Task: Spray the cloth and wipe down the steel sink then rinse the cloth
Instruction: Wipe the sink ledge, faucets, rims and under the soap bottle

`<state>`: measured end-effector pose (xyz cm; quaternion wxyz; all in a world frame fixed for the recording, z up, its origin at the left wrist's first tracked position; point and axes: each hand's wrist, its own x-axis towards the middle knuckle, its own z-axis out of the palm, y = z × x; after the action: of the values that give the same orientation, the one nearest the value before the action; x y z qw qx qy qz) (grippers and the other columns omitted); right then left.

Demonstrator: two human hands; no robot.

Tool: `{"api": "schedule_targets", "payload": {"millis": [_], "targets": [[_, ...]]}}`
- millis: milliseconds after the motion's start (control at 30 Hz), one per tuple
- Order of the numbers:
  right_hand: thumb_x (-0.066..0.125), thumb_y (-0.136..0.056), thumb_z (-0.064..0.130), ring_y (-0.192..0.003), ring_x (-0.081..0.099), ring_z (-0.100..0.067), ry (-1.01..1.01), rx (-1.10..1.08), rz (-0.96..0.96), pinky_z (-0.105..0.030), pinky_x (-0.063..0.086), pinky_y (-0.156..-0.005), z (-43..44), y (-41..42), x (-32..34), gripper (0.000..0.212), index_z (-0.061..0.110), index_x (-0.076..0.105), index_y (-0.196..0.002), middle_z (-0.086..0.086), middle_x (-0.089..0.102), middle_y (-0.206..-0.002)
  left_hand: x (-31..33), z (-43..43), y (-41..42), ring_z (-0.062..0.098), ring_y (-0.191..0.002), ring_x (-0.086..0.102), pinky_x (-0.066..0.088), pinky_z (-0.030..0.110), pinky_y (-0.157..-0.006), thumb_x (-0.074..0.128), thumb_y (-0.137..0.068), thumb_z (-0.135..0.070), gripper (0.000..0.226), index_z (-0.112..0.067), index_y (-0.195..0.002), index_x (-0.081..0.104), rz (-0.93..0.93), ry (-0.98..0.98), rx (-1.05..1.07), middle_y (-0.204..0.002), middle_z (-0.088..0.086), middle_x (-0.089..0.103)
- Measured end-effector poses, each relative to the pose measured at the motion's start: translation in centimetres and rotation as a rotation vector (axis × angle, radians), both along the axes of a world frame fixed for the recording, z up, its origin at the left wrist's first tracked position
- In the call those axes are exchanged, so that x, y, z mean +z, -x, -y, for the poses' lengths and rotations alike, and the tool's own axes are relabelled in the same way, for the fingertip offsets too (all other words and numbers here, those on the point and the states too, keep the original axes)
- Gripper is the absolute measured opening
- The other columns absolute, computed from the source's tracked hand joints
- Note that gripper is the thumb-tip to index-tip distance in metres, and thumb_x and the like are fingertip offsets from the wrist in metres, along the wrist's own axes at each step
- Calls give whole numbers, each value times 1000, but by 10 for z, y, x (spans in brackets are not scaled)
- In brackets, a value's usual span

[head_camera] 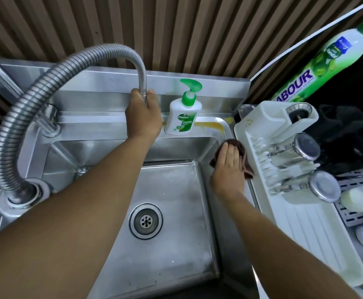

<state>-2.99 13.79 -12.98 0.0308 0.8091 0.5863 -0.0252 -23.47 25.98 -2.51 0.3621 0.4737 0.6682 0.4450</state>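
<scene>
Soft, even light is coming from overhead, washing the steel sink (176, 190) in a milky sheen and glinting off the flexible tap hose (36, 100) and the steel tumblers (307, 146). Shadows are showing only faintly. The wide lens is bowing the slatted wall (176, 29) and stretching the corners. The right edge is falling dark, and fine detail is smearing slightly, though the Dettol bottle (182, 119) label is reading clearly.

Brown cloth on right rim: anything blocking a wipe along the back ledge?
Yes: white-and-green Dettol pump bottle stands on the steel sink's back ledge, between the brown cloth under the right hand and the left hand.
</scene>
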Motion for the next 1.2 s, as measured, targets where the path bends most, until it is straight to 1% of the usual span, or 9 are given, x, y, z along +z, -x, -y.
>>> {"api": "schedule_targets", "payload": {"millis": [133,300,467,600,733,833,900,1067,1200], "targets": [[52,-95,15,-154,3,-33,53,31,-37,-40,7,-123,-38,-5,2,85,1,-4,-157,-19,4,-166,-7,-2,0,24,-88,60,48,33,-75,39,-105,-36,20,-18,-103,49,8,-8,-2,-92,0,59],[35,-87,21,-144,36,-42,-60,13,-61,-52,32,-116,62,0,5,71,-8,28,-152,-31,37,-152,-8,-2,-1,23,-86,57,47,32,-75,38,-105,-33,17,-19,-103,46,-4,-33,-9,-93,1,57],[44,-85,8,-140,41,-41,-40,-10,-4,-45,26,-117,173,13,10,69,-6,31,-152,-30,43,-149,-8,-2,3,24,-84,58,48,33,-74,38,-105,-32,15,-19,-103,45,27,-45,-22,-88,-1,55],[30,-82,21,-138,44,-44,-50,-49,-32,-52,32,-115,121,13,13,73,-9,36,-148,-31,45,-147,-8,-2,3,20,-82,53,39,27,-71,37,-106,-31,14,-19,-103,44,18,-34,-29,-87,-3,52],[25,-87,28,-142,35,-45,-42,-26,-47,-53,26,-118,15,4,4,74,-9,29,-151,-30,37,-152,-15,-6,5,21,-81,56,46,32,-72,37,-105,-33,15,-20,-104,46,38,-52,-41,-86,-3,53],[41,-97,15,-152,11,-37,0,-6,-21,-44,12,-123,-40,-1,-1,72,-2,6,-157,-22,13,-165,-18,-8,6,21,-80,57,49,33,-71,38,-104,-33,14,-21,-103,46,46,-69,-56,-89,1,57],[48,-97,13,-154,5,-32,-1,8,-14,-41,13,-122,-48,-4,-1,78,1,0,-158,-18,7,-166,-18,-9,7,21,-79,57,54,39,-73,39,-103,-35,14,-23,-102,46,61,-69,-60,-90,2,58],[59,-83,0,-147,31,-37,-57,-3,-57,-45,28,-118,54,1,6,79,-4,25,-154,-27,35,-156,-14,-8,9,24,-77,57,60,55,-79,39,-100,-40,15,-27,-97,45,72,-28,-65,-87,0,59],[41,-79,8,-140,43,-38,-43,-52,-72,-44,31,-114,167,13,17,73,-4,34,-151,-28,45,-148,-8,-4,9,29,-83,62,59,54,-80,39,-100,-39,16,-24,-100,45,62,-10,-80,-92,4,60]]}}
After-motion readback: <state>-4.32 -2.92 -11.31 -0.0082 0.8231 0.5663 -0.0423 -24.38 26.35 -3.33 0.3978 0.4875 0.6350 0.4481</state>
